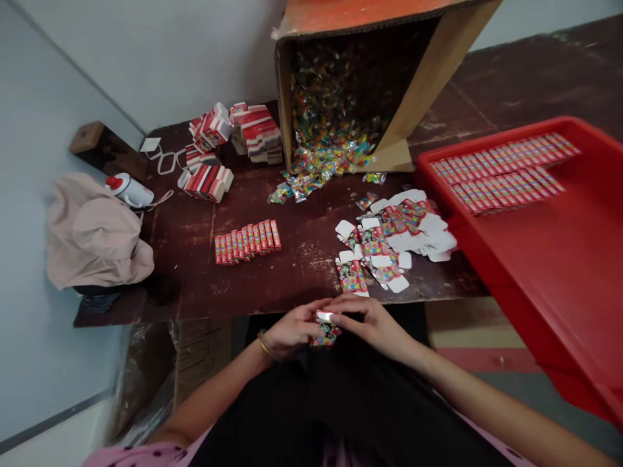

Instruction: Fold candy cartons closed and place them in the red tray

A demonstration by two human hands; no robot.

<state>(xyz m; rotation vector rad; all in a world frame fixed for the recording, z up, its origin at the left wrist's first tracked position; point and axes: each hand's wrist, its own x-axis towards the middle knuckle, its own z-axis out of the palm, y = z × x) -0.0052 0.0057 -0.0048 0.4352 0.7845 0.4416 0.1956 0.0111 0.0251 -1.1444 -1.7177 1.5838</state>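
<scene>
Just off the near edge of the surface (292, 285), the left hand (296, 329) pinches a small printed box (325, 334) between thumb and curled fingers; the right hand (372, 324), fingers bent, grips its white-flapped top. Beyond, near the same edge, lie unfolded cartons (374, 241); leftward stands a row of boxes (248, 242). A red tray (540, 259) lies rightward; a large cardboard box (423, 91) of wrapped sweets (324, 159) stands toward the far edge.

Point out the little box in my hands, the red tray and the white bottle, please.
Little box (325, 335): head view, on its printed face.
Red tray (569, 250): head view, on a bare part of its floor.
White bottle (138, 193): head view, on its white body.
</scene>
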